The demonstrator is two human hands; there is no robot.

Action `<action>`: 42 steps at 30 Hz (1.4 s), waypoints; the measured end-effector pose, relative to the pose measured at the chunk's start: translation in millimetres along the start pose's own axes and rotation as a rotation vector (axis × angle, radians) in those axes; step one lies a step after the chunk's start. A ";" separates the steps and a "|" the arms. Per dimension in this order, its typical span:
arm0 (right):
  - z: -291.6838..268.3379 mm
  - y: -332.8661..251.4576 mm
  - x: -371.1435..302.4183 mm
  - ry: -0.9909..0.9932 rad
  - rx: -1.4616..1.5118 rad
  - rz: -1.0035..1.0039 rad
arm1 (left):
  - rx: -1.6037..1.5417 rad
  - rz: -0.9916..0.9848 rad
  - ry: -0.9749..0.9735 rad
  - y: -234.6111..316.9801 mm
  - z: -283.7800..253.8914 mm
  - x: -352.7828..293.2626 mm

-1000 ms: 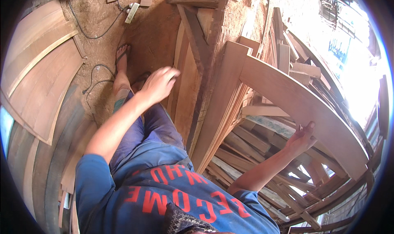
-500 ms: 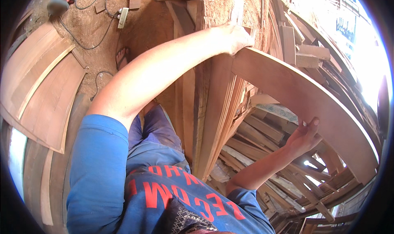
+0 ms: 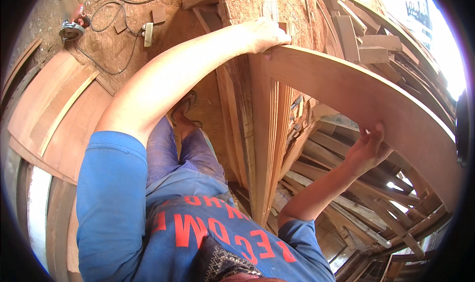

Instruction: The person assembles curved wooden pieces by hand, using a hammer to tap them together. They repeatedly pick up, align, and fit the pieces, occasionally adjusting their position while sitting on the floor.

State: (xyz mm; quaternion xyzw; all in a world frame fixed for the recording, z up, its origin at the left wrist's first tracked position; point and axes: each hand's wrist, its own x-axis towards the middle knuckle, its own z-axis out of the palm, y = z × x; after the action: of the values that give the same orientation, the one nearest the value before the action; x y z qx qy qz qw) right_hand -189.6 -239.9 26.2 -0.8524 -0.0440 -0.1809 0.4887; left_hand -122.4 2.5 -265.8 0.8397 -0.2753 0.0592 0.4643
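A long, wide reddish-brown plank (image 3: 356, 91) slants from the upper middle down to the far right. My left hand (image 3: 264, 35) is closed around its upper left end. With the thumb on the near face, my right hand (image 3: 370, 147) grips the plank's lower edge farther along; the fingers behind it are partly hidden. Directly below the left end, several long boards (image 3: 264, 148) stand close together with their edges toward me. The left end lies over the top of these boards; whether it rests on them I cannot tell.
An angle grinder (image 3: 72, 30) and a power strip (image 3: 148, 34) with black cables lie on the sawdust-covered ground at the upper left. Joined wooden panels (image 3: 64, 104) lean at the left. Wood offcuts (image 3: 374, 54) and a heap of loose slats (image 3: 321, 156) fill the right side.
My left hand and the plank's left end have shifted left and slightly up in view. Both hands keep their hold. My feet and the head view have moved.
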 end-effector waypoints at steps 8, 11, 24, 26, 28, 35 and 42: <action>14.2 -8.6 -0.5 -0.006 -0.026 0.026 | -0.042 -0.126 -0.207 4.3 -8.6 12.2; 1.1 -2.9 2.8 -0.031 -0.026 0.009 | 0.077 -0.105 -0.271 14.5 -17.1 18.3; 8.3 -6.7 -1.0 -0.189 0.040 -0.001 | -1.066 -0.432 0.295 240.9 -108.1 119.0; 2.8 -13.0 -5.7 -0.245 0.057 0.057 | -0.926 -0.195 0.657 182.1 -45.3 104.8; -13.3 15.7 -27.4 -0.229 0.312 0.091 | -0.879 -0.177 0.698 203.8 -49.8 112.9; -67.7 169.1 -189.5 -0.494 -0.136 0.131 | -1.147 0.028 0.473 169.7 -68.6 91.6; -70.3 211.5 -219.9 -0.554 -0.129 0.178 | -0.856 0.044 0.164 143.6 -127.6 88.9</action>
State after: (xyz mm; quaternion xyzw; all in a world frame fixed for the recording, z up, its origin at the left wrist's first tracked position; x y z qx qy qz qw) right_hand -359.7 -386.8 -191.7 -0.8992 -0.0893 0.0996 0.4166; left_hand -101.9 10.0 -55.2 0.5578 -0.2551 0.0162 0.7896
